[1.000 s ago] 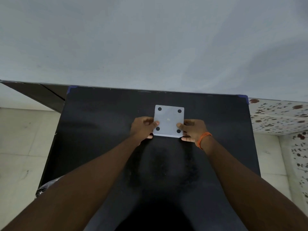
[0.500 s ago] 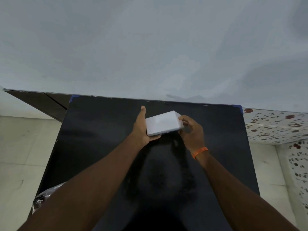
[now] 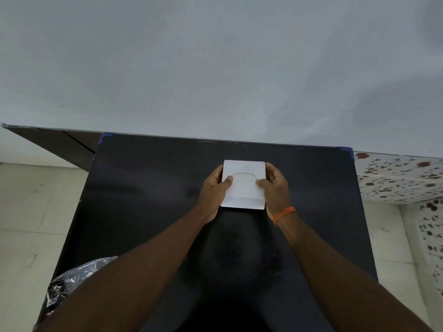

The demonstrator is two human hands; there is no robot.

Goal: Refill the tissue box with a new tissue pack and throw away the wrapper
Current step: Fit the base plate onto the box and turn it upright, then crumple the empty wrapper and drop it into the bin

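A flat black matte surface (image 3: 148, 200) stretches under both forearms and out past each hand, pushed up against a pale grey wall beyond the fingertips. Below the left forearm, near the surface's near corner, sits a crumpled dark plastic bag (image 3: 72, 286) with shiny creases, well apart from both hands; whether it is a bin liner or the wrapper cannot be told.

Between the two hands lies the square white plastic tissue box (image 3: 243, 188), its face with the faint oval dispensing slot turned up. It looks stiff and light, a smooth shell that should keep its shape under a squeeze but could slip on glossy sides, so the opposite side edges seem the sound place to take hold, with thumbs on top for steadying. No tissue shows through the slot, and no new pack is in sight.

The left hand (image 3: 213, 188) is clamped on the box's left edge, thumb pressed on the top face near the slot, the other fingers curled along the side. The right hand (image 3: 273, 185), an orange thread band (image 3: 284, 214) at its wrist, grips the right edge in mirror fashion, thumb lying on the top face. Whether the box rests on the surface or hangs just above it cannot be told.
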